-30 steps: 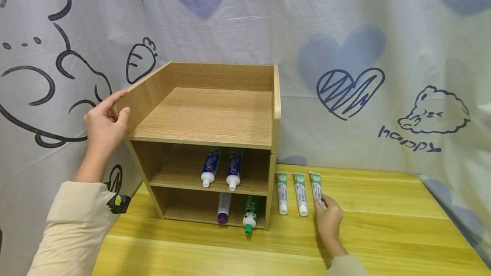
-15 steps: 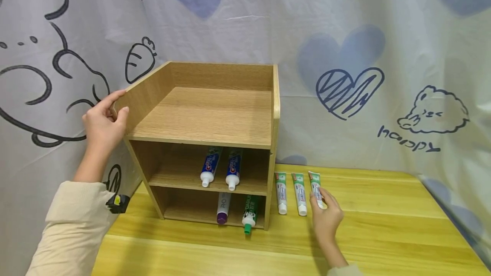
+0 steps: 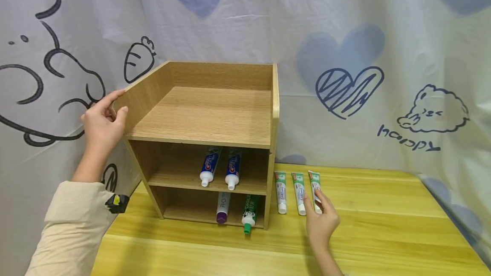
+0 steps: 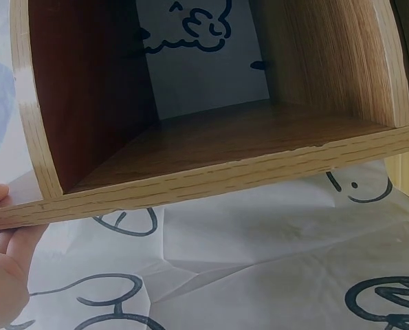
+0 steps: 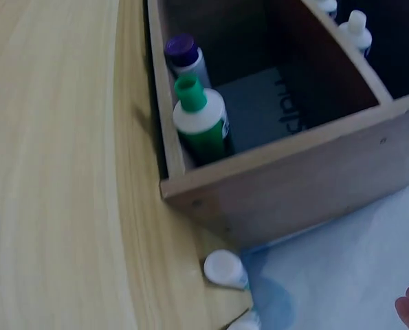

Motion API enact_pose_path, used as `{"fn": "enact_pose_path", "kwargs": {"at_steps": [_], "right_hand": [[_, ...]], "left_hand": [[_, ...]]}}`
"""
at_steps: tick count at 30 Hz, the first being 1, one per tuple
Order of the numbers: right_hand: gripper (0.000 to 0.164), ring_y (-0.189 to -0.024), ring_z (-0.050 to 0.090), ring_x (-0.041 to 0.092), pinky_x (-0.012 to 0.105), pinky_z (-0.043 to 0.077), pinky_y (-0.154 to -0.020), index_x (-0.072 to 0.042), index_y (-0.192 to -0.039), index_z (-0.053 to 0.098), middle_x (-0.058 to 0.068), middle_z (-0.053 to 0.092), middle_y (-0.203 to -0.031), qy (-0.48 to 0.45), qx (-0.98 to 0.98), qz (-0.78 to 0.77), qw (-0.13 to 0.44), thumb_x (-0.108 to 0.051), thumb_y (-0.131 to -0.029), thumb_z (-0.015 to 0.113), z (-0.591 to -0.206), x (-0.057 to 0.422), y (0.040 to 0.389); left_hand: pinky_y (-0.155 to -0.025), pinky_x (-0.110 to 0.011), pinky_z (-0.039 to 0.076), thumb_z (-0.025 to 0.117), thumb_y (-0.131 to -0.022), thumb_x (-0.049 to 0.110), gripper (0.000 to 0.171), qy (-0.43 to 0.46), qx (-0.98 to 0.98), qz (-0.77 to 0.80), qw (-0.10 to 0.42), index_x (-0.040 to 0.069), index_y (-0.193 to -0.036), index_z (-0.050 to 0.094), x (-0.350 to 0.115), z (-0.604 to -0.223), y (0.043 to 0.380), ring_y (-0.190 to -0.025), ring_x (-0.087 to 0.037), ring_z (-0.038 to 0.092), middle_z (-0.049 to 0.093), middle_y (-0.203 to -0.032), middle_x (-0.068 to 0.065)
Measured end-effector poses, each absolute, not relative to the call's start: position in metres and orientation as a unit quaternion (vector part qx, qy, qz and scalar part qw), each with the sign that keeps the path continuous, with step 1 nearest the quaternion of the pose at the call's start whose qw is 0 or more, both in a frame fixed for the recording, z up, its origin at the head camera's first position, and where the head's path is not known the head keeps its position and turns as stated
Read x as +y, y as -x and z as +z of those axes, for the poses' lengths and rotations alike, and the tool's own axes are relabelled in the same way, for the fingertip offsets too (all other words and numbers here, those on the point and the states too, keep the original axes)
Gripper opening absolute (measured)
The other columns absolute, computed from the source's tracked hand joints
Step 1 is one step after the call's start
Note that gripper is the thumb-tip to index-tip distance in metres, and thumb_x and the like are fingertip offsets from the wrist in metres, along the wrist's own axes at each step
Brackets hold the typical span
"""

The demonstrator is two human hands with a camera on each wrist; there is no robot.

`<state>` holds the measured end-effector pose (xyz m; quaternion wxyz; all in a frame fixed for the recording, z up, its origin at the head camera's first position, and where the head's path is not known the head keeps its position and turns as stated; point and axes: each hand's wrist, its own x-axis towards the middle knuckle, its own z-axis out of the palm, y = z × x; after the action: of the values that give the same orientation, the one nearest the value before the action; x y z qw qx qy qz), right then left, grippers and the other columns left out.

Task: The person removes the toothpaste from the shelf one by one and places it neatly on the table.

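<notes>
1. Firstly, I take the shelf unit point(image 3: 205, 110) as the centre of the clock in the head view. At between nine and ten o'clock, the left hand point(image 3: 102, 125) grips the front edge of its side panel, the thumb on one face and the fingers on the other. This hold is probably for steadying the unit.

2. At four o'clock the right hand point(image 3: 322, 221) has its thumb and fingers parted, and it seems to hold nothing. Whether the fingertips touch a tube, I cannot tell.

3. Also towards four o'clock, the inner tube point(image 3: 281, 193), the middle tube point(image 3: 299, 191) and the outer tube point(image 3: 314, 180) lie side by side on the table point(image 3: 383, 233), caps to the person. The small gaps perhaps make each one easy to pinch separately.

4. Between five and six o'clock, two blue tubes point(image 3: 210, 165) rest in the middle compartment. Their caps point outward, which likely leaves them simple to reach.

5. Near five o'clock, the purple-capped tube point(image 3: 223, 208) and the green tube point(image 3: 250, 212) are in the bottom compartment. Their caps reach past the front edge, so they could be caught easily.
</notes>
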<state>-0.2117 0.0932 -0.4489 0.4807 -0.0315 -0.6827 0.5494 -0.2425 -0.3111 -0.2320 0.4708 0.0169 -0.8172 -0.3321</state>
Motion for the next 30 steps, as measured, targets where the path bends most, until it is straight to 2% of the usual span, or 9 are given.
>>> {"fn": "enact_pose_path", "kwargs": {"at_steps": [5, 11, 12, 15, 19, 27, 30], "right_hand": [[0.026, -0.085, 0.053, -0.018, 0.004, 0.046, -0.072, 0.018, -0.094, 0.064, 0.033, 0.064, -0.092, 0.026, -0.676, 0.566, 0.471, 0.017, -0.068, 0.068, -0.428, 0.081, 0.196], [0.028, -0.086, 0.057, -0.014, 0.008, 0.048, -0.074, 0.017, -0.097, 0.064, 0.033, 0.063, -0.096, -0.004, -0.656, 0.594, 0.466, 0.016, -0.069, 0.068, -0.432, 0.074, 0.194], [0.028, -0.086, 0.058, -0.013, 0.009, 0.049, -0.075, 0.016, -0.097, 0.064, 0.030, 0.064, -0.097, -0.011, -0.651, 0.598, 0.466, 0.016, -0.069, 0.068, -0.433, 0.073, 0.193], [0.030, -0.087, 0.061, -0.008, 0.011, 0.050, -0.076, 0.014, -0.099, 0.065, 0.009, 0.069, -0.102, -0.032, -0.637, 0.613, 0.466, 0.015, -0.069, 0.069, -0.430, 0.066, 0.189], [0.030, -0.089, 0.062, -0.005, 0.013, 0.050, -0.078, 0.014, -0.099, 0.065, -0.014, 0.065, -0.102, -0.050, -0.625, 0.627, 0.462, 0.016, -0.069, 0.068, -0.424, 0.056, 0.184], [0.030, -0.092, 0.064, 0.002, 0.018, 0.051, -0.082, 0.017, -0.098, 0.063, -0.007, 0.067, -0.105, -0.090, -0.587, 0.655, 0.466, 0.021, -0.068, 0.065, -0.421, 0.029, 0.175], [0.031, -0.094, 0.063, 0.003, 0.017, 0.050, -0.083, 0.016, -0.099, 0.063, 0.004, 0.068, -0.104, -0.111, -0.583, 0.653, 0.470, 0.020, -0.069, 0.065, -0.418, 0.017, 0.174]], "left_hand": [[-0.040, -0.011, 0.020, 0.060, -0.081, 0.001, 0.036, -0.018, -0.817, -0.335, 0.468, 0.011, -0.115, 0.067, -0.311, -0.232, 0.243, -0.041, 0.009, 0.026, 0.031, -0.049, 0.021], [-0.040, -0.011, 0.021, 0.060, -0.080, 0.000, 0.036, -0.017, -0.817, -0.336, 0.469, 0.011, -0.114, 0.067, -0.311, -0.232, 0.242, -0.041, 0.009, 0.026, 0.030, -0.048, 0.022], [-0.040, -0.012, 0.021, 0.060, -0.080, 0.000, 0.036, -0.017, -0.817, -0.335, 0.470, 0.011, -0.114, 0.067, -0.311, -0.232, 0.242, -0.040, 0.009, 0.026, 0.030, -0.048, 0.021], [-0.040, -0.012, 0.021, 0.060, -0.080, 0.000, 0.036, -0.016, -0.815, -0.335, 0.472, 0.011, -0.114, 0.067, -0.310, -0.232, 0.242, -0.040, 0.009, 0.025, 0.030, -0.048, 0.022], [-0.040, -0.011, 0.021, 0.060, -0.080, -0.001, 0.036, -0.012, -0.814, -0.335, 0.475, 0.011, -0.113, 0.067, -0.310, -0.231, 0.242, -0.040, 0.010, 0.025, 0.030, -0.048, 0.023], [-0.040, -0.011, 0.021, 0.059, -0.080, -0.002, 0.035, -0.006, -0.811, -0.332, 0.482, 0.009, -0.112, 0.067, -0.311, -0.232, 0.241, -0.040, 0.011, 0.025, 0.030, -0.047, 0.025], [-0.040, -0.011, 0.021, 0.059, -0.080, -0.002, 0.036, -0.005, -0.810, -0.331, 0.483, 0.009, -0.113, 0.067, -0.312, -0.232, 0.242, -0.040, 0.011, 0.025, 0.030, -0.048, 0.025]]}}
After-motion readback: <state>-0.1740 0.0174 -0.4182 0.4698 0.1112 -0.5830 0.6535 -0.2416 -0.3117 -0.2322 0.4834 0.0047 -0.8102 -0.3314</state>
